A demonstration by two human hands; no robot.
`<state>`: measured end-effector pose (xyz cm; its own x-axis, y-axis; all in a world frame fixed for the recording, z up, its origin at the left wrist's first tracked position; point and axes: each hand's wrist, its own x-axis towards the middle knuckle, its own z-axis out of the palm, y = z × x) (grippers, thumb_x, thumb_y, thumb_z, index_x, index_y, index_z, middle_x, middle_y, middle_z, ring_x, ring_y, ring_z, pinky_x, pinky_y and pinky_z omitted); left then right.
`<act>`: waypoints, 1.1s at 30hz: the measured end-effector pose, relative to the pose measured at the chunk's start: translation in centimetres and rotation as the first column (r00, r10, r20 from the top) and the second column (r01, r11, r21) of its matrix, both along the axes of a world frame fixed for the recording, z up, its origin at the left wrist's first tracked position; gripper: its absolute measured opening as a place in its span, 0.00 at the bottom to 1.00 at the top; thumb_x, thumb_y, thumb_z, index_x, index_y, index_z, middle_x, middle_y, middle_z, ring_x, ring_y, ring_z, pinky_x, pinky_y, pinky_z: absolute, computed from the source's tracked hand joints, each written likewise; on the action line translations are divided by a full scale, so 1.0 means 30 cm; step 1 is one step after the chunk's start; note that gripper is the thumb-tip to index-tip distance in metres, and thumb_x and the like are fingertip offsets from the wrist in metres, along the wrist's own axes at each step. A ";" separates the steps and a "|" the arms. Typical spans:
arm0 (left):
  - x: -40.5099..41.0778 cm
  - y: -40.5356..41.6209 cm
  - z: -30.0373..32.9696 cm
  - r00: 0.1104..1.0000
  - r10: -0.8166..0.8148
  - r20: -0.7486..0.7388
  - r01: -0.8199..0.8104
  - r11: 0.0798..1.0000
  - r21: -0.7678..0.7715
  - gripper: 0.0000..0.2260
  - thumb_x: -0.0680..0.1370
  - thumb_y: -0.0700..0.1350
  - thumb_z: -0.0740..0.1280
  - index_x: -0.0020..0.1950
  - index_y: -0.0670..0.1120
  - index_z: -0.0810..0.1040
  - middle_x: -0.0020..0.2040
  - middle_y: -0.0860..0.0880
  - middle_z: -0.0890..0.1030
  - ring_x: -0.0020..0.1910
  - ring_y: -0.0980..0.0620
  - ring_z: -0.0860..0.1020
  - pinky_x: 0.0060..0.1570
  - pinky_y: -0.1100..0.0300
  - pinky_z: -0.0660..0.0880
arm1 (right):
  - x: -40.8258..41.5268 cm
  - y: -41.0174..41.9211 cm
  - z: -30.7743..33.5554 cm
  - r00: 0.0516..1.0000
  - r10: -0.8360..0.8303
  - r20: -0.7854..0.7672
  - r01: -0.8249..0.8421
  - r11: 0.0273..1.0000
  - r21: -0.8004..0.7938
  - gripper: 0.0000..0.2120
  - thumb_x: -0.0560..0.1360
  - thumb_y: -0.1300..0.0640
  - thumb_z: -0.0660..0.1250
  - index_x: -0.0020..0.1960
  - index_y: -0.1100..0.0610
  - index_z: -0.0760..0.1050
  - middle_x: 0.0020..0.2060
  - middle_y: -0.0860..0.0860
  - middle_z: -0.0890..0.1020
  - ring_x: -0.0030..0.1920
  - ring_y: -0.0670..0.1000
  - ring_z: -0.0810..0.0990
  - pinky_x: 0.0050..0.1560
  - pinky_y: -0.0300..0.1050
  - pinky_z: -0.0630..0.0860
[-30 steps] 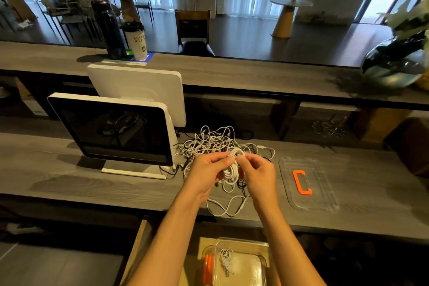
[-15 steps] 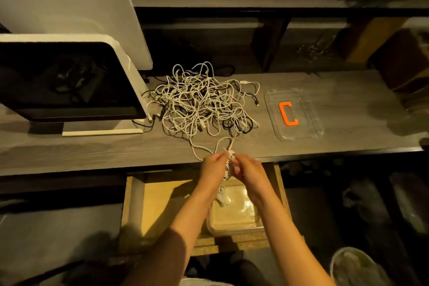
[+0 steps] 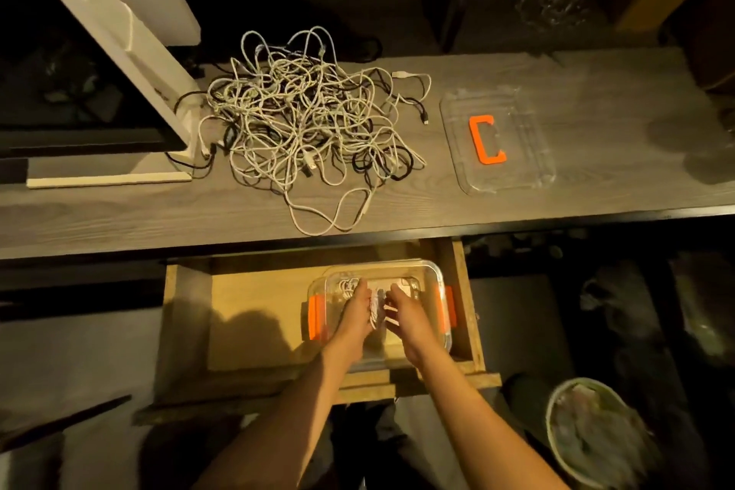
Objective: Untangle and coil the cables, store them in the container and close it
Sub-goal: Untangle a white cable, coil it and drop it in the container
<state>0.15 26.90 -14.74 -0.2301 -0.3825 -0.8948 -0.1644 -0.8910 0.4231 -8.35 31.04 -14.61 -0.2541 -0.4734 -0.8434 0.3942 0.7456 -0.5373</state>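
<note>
A clear container [image 3: 431,278] with orange clips sits in an open wooden drawer [image 3: 254,314] below the desk. Inside it, my left hand [image 3: 356,308] and my right hand [image 3: 403,312] hold a coiled white cable [image 3: 377,308] between them. Another white coil [image 3: 345,286] lies in the container's far left corner. A big tangle of white and black cables [image 3: 306,119] lies on the grey desk [image 3: 99,215]. The clear lid [image 3: 529,155] with an orange clip lies on the desk to the right of the tangle.
A white monitor stand [image 3: 131,32] and screen [image 3: 59,91] occupy the desk's left side, touching the tangle. A round bin [image 3: 592,434] stands on the floor at lower right. A dark shelf runs behind the desk.
Both hands carried the coiled white cable down from the desk's front edge into the container in the drawer. The view tilted further down.
</note>
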 end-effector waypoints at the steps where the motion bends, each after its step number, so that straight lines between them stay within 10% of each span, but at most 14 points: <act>1: -0.005 0.001 -0.020 1.000 0.008 -0.013 -0.008 1.000 -0.005 0.29 0.83 0.62 0.53 0.78 0.44 0.62 0.77 0.43 0.66 0.76 0.44 0.65 0.76 0.49 0.59 | -0.006 -0.005 -0.020 1.000 0.007 -0.006 -0.006 1.000 0.006 0.17 0.84 0.48 0.55 0.56 0.53 0.80 0.54 0.53 0.85 0.57 0.54 0.81 0.65 0.55 0.75; 18: 0.042 -0.064 0.076 0.968 0.244 -0.055 -0.244 0.874 -0.420 0.20 0.86 0.54 0.50 0.63 0.43 0.76 0.59 0.42 0.81 0.56 0.46 0.81 0.54 0.54 0.78 | -0.023 -0.086 0.100 0.955 -0.211 -0.211 0.115 0.912 -0.394 0.11 0.81 0.56 0.63 0.53 0.58 0.82 0.46 0.53 0.85 0.49 0.48 0.83 0.49 0.40 0.80; 25: 0.091 -0.224 0.143 0.948 0.319 -0.006 -0.299 0.880 -0.369 0.22 0.86 0.52 0.51 0.69 0.37 0.72 0.64 0.36 0.78 0.59 0.40 0.79 0.53 0.52 0.77 | 0.008 -0.333 0.129 0.964 -0.209 -0.165 0.156 0.945 -0.286 0.09 0.77 0.60 0.69 0.56 0.62 0.79 0.40 0.50 0.81 0.45 0.51 0.78 0.49 0.43 0.76; 33: 0.134 -0.295 0.164 0.959 0.276 -0.067 -0.283 0.943 -0.174 0.28 0.84 0.60 0.51 0.70 0.39 0.73 0.65 0.40 0.78 0.63 0.40 0.77 0.65 0.47 0.73 | 0.088 -0.445 0.182 0.864 -0.402 0.302 0.489 0.813 -0.316 0.10 0.84 0.60 0.57 0.53 0.61 0.76 0.23 0.48 0.65 0.26 0.47 0.68 0.31 0.39 0.72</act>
<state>4.16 18.05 -9.83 -0.1257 -0.5904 -0.7973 0.1010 -0.8071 0.5817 -5.71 17.70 -9.16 -0.3509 -0.6376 -0.6858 0.7689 0.2218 -0.5997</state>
